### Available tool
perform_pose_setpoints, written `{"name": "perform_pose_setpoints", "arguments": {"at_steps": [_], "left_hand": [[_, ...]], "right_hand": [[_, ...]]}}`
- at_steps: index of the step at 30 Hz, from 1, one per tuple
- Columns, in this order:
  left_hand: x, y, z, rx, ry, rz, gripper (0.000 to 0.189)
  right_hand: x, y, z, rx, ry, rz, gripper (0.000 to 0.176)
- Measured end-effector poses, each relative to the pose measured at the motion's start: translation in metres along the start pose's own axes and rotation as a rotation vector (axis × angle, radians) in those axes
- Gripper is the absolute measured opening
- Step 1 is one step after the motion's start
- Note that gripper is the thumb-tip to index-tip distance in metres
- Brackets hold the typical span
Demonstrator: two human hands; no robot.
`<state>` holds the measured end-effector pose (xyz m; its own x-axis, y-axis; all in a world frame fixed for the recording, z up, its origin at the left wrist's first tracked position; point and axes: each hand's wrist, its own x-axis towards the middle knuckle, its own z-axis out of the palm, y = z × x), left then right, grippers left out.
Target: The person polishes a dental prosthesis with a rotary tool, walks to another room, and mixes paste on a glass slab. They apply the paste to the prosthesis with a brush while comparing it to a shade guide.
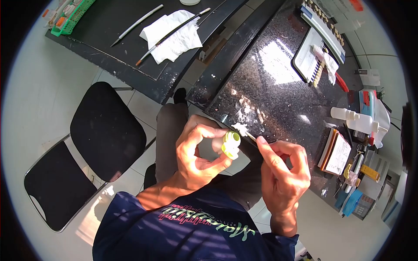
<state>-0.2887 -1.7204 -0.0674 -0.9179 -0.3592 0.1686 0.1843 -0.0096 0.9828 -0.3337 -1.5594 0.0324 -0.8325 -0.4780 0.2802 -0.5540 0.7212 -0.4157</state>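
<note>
My left hand (196,150) pinches a small translucent yellow-green piece (230,145) between thumb and fingertips. A round opening in the piece faces up. My right hand (285,169) is closed on a thin stick (251,136), held between thumb and index finger and pointing toward the yellow-green piece. Its far end overlaps a patch of white material (240,128) at the edge of the dark speckled worktop (278,104). I cannot tell whether that white bit is on the stick or behind it. Both hands are over my lap, close to the worktop edge.
A second dark table (100,39) holds a white tissue (174,37), a brush (172,37), a pointed grey tool (137,25) and a green basket (72,19). White bottles (359,122), a notebook (337,152) and a tooth shade guide (317,71) line the worktop's right. A black chair (108,130) stands left.
</note>
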Motion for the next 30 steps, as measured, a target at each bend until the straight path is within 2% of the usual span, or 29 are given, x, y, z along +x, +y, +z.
{"name": "perform_pose_setpoints", "arguments": {"at_steps": [5, 8, 12, 16, 21, 30], "left_hand": [[0.0006, 0.0005, -0.0009, 0.011, 0.006, 0.003, 0.039], [0.0026, 0.0021, 0.0011, 0.006, 0.014, 0.012, 0.038], [0.0034, 0.0032, -0.0002, 0.021, 0.004, 0.016, 0.036], [0.003, 0.0027, -0.0003, 0.038, 0.004, 0.019, 0.035], [0.0035, 0.0045, 0.0009, 0.0, 0.012, 0.003, 0.034], [0.0036, 0.0019, -0.004, 0.054, 0.017, 0.019, 0.037]], "right_hand": [[-0.0015, 0.004, 0.0012, -0.045, 0.013, -0.022, 0.049], [-0.0018, 0.0013, 0.0022, 0.03, -0.019, -0.065, 0.049], [-0.0008, 0.0049, 0.0047, 0.006, 0.059, -0.035, 0.047], [0.0013, 0.0044, 0.0029, -0.08, 0.015, -0.001, 0.047], [-0.0003, 0.0028, 0.0044, 0.036, -0.017, -0.075, 0.048], [0.0038, 0.005, 0.0062, -0.061, 0.043, 0.002, 0.048]]}}
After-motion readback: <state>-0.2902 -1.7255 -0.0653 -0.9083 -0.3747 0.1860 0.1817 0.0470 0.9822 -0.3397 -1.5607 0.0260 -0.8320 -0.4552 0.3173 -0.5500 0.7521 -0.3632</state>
